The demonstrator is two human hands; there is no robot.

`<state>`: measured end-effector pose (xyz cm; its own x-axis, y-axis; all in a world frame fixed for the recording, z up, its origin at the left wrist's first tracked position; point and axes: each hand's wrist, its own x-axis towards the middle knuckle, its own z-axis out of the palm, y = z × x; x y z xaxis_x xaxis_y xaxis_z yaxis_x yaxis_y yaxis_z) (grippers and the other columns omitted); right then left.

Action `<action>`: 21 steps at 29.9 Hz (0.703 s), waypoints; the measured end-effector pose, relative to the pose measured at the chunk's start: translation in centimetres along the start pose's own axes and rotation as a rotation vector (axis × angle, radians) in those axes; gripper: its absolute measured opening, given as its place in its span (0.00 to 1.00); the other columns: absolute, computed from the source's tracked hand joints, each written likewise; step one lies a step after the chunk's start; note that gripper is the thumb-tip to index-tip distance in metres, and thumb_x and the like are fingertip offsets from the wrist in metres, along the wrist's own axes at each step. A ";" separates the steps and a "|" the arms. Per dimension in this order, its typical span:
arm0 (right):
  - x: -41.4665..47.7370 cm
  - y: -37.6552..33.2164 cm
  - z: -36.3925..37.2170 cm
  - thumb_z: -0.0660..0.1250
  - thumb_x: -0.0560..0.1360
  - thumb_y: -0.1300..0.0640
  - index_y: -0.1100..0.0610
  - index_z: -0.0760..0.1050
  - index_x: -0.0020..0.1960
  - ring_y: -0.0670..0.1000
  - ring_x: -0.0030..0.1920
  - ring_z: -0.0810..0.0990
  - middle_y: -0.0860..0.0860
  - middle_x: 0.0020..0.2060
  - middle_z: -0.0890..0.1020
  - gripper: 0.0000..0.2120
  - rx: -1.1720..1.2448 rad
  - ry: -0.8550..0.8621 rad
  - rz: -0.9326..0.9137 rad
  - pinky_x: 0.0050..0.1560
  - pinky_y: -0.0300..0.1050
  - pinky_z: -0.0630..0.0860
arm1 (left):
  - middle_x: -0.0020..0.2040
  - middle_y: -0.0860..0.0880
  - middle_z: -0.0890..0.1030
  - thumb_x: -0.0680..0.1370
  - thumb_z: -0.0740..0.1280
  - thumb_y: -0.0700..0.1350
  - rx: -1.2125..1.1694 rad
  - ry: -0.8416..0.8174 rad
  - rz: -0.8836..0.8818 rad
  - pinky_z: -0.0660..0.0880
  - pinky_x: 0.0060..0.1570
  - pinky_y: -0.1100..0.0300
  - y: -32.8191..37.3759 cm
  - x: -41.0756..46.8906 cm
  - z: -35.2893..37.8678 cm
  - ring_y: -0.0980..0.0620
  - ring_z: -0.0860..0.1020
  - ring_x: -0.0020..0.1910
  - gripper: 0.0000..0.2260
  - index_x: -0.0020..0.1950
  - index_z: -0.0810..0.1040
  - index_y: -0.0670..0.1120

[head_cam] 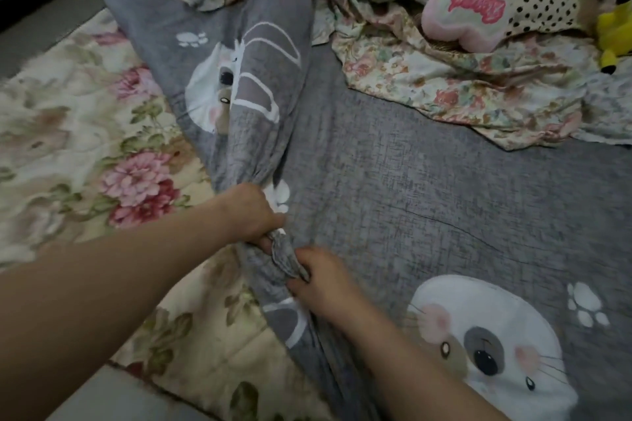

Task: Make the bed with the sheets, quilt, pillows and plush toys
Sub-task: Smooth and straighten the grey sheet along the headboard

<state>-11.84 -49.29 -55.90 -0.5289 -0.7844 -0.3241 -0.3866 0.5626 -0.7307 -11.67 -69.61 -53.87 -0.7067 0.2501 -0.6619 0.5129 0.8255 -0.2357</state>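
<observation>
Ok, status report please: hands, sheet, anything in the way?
Left hand, right hand grip grey sheet edge, bunched. Floral cloth, heart plush at far end.

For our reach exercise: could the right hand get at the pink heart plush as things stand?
Probably not yet: the right hand grips the bunched grey sheet, and the pink heart plush lies far beyond it, though nothing stands in the way.

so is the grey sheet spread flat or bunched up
Partly: grey sheet lies flat on the right; its left edge is bunched, gripped by left hand and right hand.
</observation>
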 end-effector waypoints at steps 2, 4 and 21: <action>-0.5 -1.2 2.0 0.69 0.71 0.58 0.57 0.80 0.48 0.55 0.48 0.77 0.56 0.48 0.80 0.07 0.024 -0.108 -0.061 0.42 0.41 0.66 | 0.48 0.45 0.81 0.77 0.56 0.67 -0.100 -0.013 0.019 0.75 0.49 0.50 1.1 -3.4 1.2 0.43 0.80 0.47 0.27 0.64 0.69 0.46; -1.9 -5.0 6.9 0.69 0.70 0.55 0.56 0.80 0.50 0.54 0.51 0.78 0.55 0.53 0.80 0.10 -0.018 -0.235 -0.142 0.45 0.41 0.69 | 0.45 0.46 0.82 0.76 0.56 0.68 -0.231 0.058 0.045 0.77 0.43 0.53 3.6 -10.1 5.8 0.44 0.81 0.44 0.26 0.59 0.73 0.48; -7.8 -4.4 18.0 0.56 0.81 0.59 0.56 0.58 0.77 0.52 0.78 0.53 0.54 0.78 0.54 0.25 -0.175 -0.299 -0.048 0.69 0.32 0.40 | 0.69 0.42 0.69 0.82 0.59 0.48 -0.459 -0.334 -0.342 0.69 0.62 0.50 15.0 -13.7 13.6 0.41 0.68 0.67 0.19 0.71 0.70 0.43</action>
<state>7.59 -50.35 -61.02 -0.2725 -0.8383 -0.4722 -0.5435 0.5391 -0.6435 12.32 -67.49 -58.00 -0.5656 -0.1738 -0.8061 -0.0253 0.9807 -0.1937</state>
